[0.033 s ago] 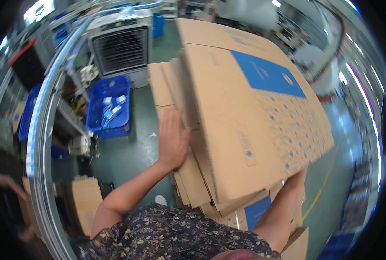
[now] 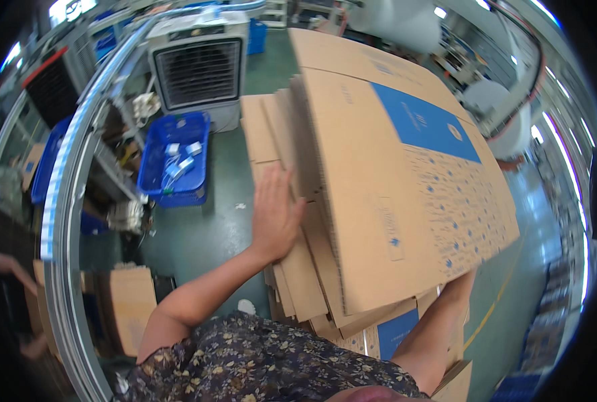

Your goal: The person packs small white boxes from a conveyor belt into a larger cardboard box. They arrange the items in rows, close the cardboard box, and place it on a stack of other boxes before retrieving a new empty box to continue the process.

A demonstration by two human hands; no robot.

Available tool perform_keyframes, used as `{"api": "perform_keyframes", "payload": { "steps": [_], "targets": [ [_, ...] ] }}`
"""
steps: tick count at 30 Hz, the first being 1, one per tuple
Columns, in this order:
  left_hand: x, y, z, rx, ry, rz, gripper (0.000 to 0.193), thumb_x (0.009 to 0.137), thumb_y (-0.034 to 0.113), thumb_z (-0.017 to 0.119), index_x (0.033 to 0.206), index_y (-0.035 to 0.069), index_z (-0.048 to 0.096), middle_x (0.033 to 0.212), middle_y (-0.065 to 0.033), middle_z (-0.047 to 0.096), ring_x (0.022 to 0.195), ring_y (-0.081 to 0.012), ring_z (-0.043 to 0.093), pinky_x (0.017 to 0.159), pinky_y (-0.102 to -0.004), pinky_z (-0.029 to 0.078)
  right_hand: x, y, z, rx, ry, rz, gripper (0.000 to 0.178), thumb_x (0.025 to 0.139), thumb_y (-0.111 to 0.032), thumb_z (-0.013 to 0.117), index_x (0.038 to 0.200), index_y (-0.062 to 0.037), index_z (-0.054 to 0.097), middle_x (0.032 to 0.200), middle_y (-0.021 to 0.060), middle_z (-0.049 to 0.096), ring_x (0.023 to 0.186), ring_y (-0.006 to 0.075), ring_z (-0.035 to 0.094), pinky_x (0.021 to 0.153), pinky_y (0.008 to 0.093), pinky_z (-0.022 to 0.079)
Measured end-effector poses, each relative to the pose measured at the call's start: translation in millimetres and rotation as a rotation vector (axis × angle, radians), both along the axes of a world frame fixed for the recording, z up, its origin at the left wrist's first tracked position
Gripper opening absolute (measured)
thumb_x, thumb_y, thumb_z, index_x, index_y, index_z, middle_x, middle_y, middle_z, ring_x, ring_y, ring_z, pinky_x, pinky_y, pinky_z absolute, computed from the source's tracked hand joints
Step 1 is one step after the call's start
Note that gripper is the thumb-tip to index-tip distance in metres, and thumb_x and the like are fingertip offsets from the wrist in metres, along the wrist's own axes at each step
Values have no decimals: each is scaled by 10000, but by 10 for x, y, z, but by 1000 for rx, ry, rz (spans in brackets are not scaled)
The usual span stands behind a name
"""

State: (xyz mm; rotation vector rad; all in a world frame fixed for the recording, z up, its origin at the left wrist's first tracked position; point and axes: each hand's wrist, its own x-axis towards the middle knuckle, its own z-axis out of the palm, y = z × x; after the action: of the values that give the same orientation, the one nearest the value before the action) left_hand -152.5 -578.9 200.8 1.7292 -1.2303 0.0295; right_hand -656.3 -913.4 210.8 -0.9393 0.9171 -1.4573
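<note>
A large flattened cardboard box (image 2: 379,181), brown with a blue printed panel and rows of small print, leans up in front of me. Several more flattened boxes (image 2: 298,278) are stacked to its left and underneath, their edges uneven. My left hand (image 2: 276,213) lies flat against the left side of the stack, fingers straight and together, palm on the cardboard. From the lower right my right forearm (image 2: 436,325) reaches to the near right corner of the big box. My right hand goes behind that box, so its fingers are hidden.
A blue plastic basket (image 2: 149,154) with small white items stands on the floor to the left. Behind it is an air cooler (image 2: 201,74). A metal rail (image 2: 60,201) runs along the far left, near other cardboard (image 2: 132,308). White rolls (image 2: 405,30) are at the back right.
The whole view has shifted slightly, so the boxes and background sit a little farther right in the picture. Both hands keep their places on the cardboard.
</note>
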Motion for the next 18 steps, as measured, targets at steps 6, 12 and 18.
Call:
{"api": "perform_keyframes", "payload": {
  "steps": [6, 12, 18],
  "targets": [
    [-6, 92, -180, -158, 199, -142, 634, 964, 367, 512, 1493, 54, 356, 1527, -251, 336, 1448, -426, 265, 1170, -555, 177, -8, 365, 105, -35, -46, 40, 600, 980, -542, 454, 1376, -96, 525, 1344, 60, 578, 1227, 264, 535, 1004, 407, 433],
    [296, 161, -224, -152, 371, -293, 387, 1011, 233, 435, 1292, -4, 557, 1379, -188, 538, 1313, -395, 453, 1136, -481, 306, 102, 1088, 48, -74, -31, -51, 670, 979, -606, 433, 1441, -122, 457, 1395, 57, 544, 1278, 252, 509, 1055, 410, 424],
    [158, 706, -578, -372, 1171, -690, 457, 1043, 238, 336, 1407, -28, 410, 1419, -198, 483, 1386, -280, 384, 1145, -436, 324, 197, 1781, 129, -227, 293, 71, 703, 1024, -588, 318, 1546, -118, 302, 1564, 70, 371, 1433, 259, 366, 1147, 448, 334]
  ]
}}
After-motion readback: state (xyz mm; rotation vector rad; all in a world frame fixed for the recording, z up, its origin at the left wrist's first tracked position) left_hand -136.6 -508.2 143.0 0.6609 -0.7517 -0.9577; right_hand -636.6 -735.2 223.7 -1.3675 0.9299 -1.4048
